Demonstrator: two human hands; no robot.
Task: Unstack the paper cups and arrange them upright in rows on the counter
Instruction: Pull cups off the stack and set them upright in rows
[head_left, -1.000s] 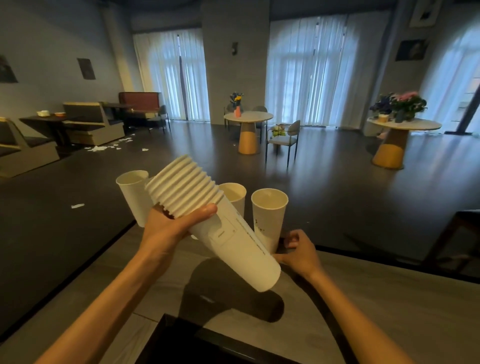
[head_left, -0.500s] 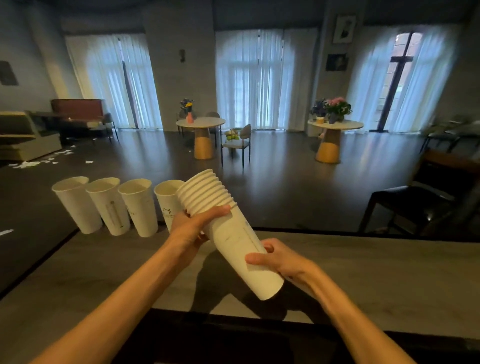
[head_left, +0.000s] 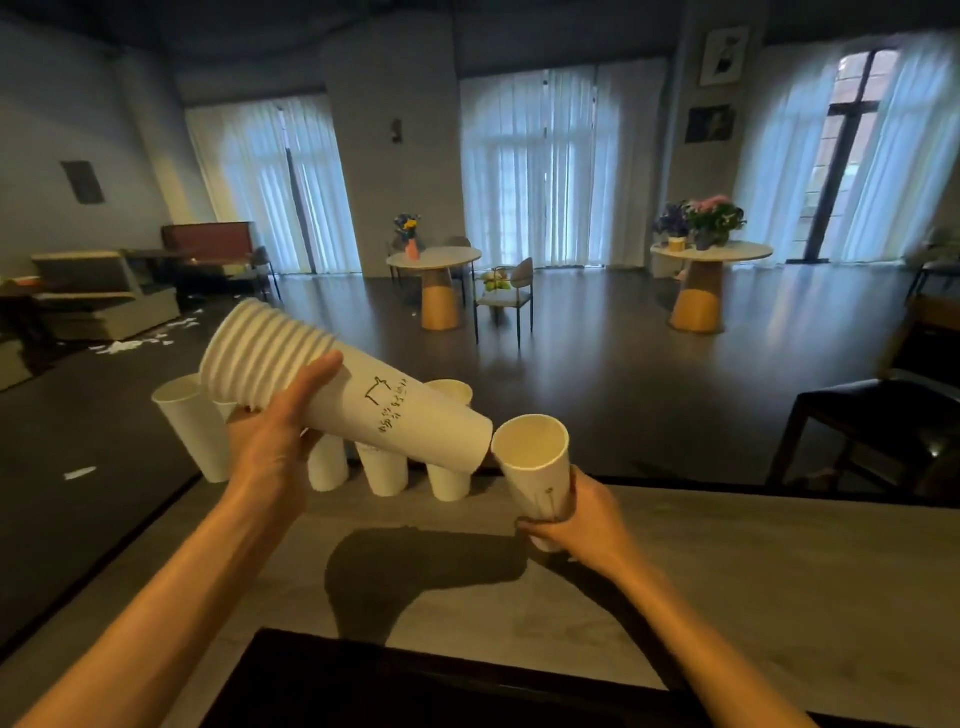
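The left hand (head_left: 270, 447) grips the tilted stack of white nested paper cups (head_left: 343, 384), thumb across its side, rims beyond the fingers. The right hand (head_left: 582, 519), which half a second ago held the stack's base, now grasps a single white paper cup (head_left: 535, 467), pulled free and upright, just beside the stack's bottom. Beyond the fingers a row of upright white cups (head_left: 387, 467) stands on the grey counter (head_left: 753, 561).

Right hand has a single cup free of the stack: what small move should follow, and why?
Probably set the single cup, held upright by the right hand, onto the counter right of the standing row; the left hand holds the stack.
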